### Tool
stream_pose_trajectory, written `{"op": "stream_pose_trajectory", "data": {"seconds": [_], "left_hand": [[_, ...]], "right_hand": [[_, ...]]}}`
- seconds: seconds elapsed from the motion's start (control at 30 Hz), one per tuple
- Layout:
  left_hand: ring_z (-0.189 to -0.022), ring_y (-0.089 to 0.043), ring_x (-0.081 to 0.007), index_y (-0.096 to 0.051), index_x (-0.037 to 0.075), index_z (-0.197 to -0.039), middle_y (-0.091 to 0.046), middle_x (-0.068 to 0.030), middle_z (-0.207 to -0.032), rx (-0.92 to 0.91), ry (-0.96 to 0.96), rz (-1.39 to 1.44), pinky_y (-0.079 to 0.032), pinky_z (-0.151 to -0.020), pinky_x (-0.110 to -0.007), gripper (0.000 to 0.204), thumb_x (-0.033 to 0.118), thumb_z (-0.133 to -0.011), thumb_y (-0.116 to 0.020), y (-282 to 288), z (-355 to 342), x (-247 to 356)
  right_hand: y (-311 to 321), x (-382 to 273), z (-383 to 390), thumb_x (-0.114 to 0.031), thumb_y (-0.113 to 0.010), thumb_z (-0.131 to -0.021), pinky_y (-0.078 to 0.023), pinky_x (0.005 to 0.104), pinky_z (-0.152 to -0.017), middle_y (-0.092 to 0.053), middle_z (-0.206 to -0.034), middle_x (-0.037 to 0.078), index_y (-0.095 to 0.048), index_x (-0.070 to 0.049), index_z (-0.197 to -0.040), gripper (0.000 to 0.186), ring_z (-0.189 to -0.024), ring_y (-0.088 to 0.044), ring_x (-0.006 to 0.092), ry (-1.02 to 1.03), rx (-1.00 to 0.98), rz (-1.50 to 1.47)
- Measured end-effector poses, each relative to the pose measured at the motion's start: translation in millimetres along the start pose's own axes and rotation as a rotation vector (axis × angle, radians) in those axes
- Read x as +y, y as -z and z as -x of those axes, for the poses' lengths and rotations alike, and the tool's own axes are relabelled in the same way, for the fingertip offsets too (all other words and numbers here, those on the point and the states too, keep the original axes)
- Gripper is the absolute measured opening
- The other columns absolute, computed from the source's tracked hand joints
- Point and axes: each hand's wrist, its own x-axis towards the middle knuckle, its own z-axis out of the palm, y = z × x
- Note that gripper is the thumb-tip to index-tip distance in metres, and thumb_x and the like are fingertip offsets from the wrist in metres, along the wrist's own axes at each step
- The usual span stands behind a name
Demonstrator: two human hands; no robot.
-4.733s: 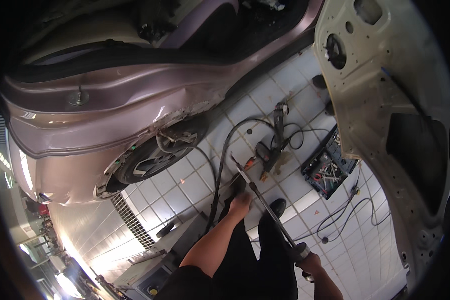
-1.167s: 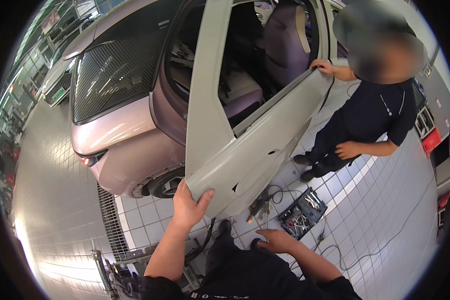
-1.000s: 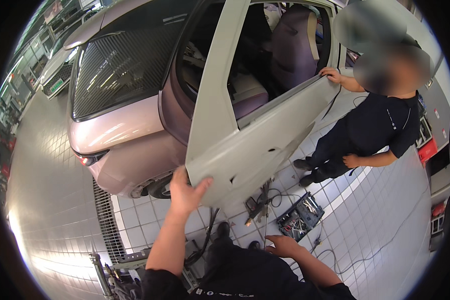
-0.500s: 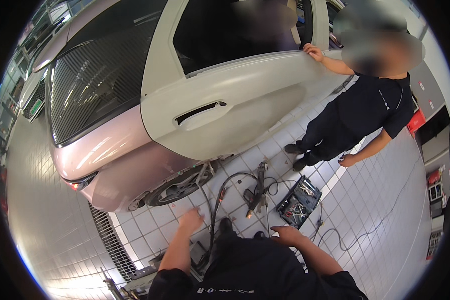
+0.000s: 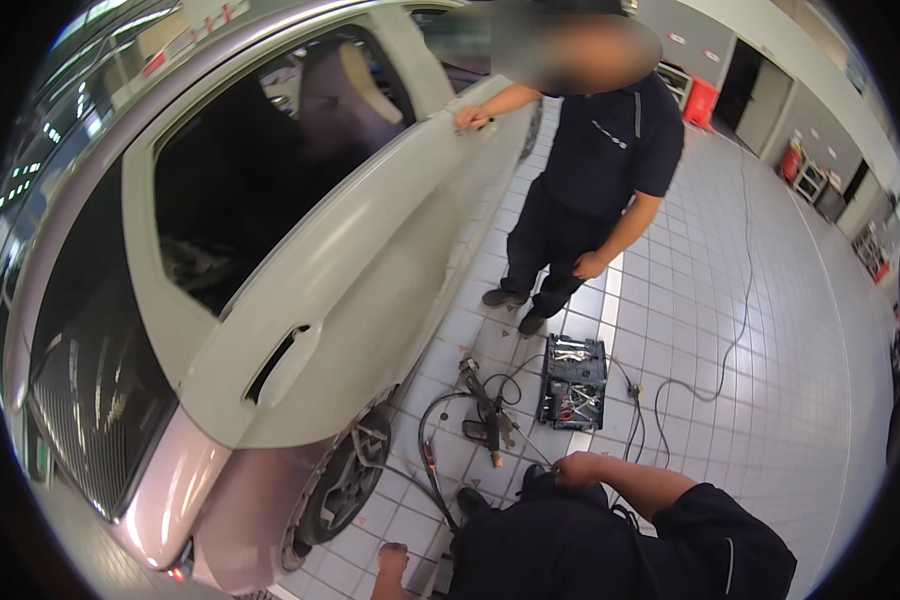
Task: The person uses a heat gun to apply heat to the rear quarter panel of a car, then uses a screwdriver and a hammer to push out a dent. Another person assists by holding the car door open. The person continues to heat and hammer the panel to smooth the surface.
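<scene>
A cream car door (image 5: 350, 300) without glass stands partly open on a pale pink car (image 5: 170, 480). A person in dark clothes (image 5: 590, 180) stands beyond it with one hand on the door's top rear corner (image 5: 470, 118). My left hand (image 5: 392, 560) hangs low near the front wheel (image 5: 340, 485), apart from the door; its fingers are curled, and whether it holds anything is unclear. My right hand (image 5: 575, 467) rests curled against my dark top, with nothing visible in it.
On the white tiled floor lie an open black tool case (image 5: 573, 382), a power tool with loose parts (image 5: 485, 405) and black cables (image 5: 430, 450). A long cord (image 5: 730, 330) runs off to the right. Red cabinets (image 5: 700, 100) stand at the back.
My left hand has left the door's edge and dropped beside my body. The door has swung toward the car, with the other person still holding its top. My right hand stays at my chest.
</scene>
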Motion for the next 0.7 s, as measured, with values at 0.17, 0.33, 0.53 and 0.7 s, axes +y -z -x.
{"op": "stream_pose_trajectory", "data": {"seconds": [0.17, 0.33, 0.53, 0.7], "left_hand": [[-0.062, -0.064, -0.0174, -0.062, -0.001, -0.09, -0.062, -0.0083, -0.072, 0.188, -0.017, 0.215, -0.048, -0.044, -0.028, 0.02, 0.016, -0.083, -0.055, 42, 14, 88], [-0.065, -0.066, -0.0204, -0.068, 0.002, -0.09, -0.068, -0.0104, -0.073, 0.156, -0.1, 0.067, -0.051, -0.061, -0.033, 0.026, 0.024, -0.079, -0.058, 23, 27, 138], [-0.085, -0.067, -0.0272, -0.068, 0.007, -0.097, -0.069, -0.0115, -0.08, -0.138, -0.312, -0.588, -0.051, -0.078, -0.036, 0.033, 0.033, -0.079, -0.058, -11, 69, 196], [-0.093, -0.064, -0.0308, -0.067, 0.007, -0.103, -0.068, -0.0154, -0.092, -0.052, -0.157, -0.655, -0.049, -0.083, -0.037, 0.039, 0.037, -0.08, -0.059, -19, 100, 258]], "right_hand": [[-11, 43, -14, -0.04, -0.058, -0.08, -0.045, 0.0412, -0.094, -0.062, -0.116, 0.015, -0.058, -0.013, -0.122, 0.05, -0.108, -0.058, 0.0324, -0.048, 0.088, -0.165], [-33, 104, -38, -0.043, -0.059, -0.077, -0.045, 0.0384, -0.095, -0.063, -0.115, 0.015, -0.061, -0.012, -0.12, 0.053, -0.108, -0.059, 0.0314, -0.172, 0.115, -0.327], [-79, 197, -72, -0.042, -0.059, -0.075, -0.048, 0.0404, -0.089, -0.065, -0.108, 0.017, -0.068, -0.012, -0.105, 0.044, -0.1, -0.061, 0.0339, -0.294, 0.143, -0.493], [-91, 244, -87, -0.044, -0.057, -0.076, -0.049, 0.0411, -0.083, -0.067, -0.098, 0.018, -0.07, -0.009, -0.095, 0.042, -0.093, -0.063, 0.0351, -0.293, 0.154, -0.502]]}}
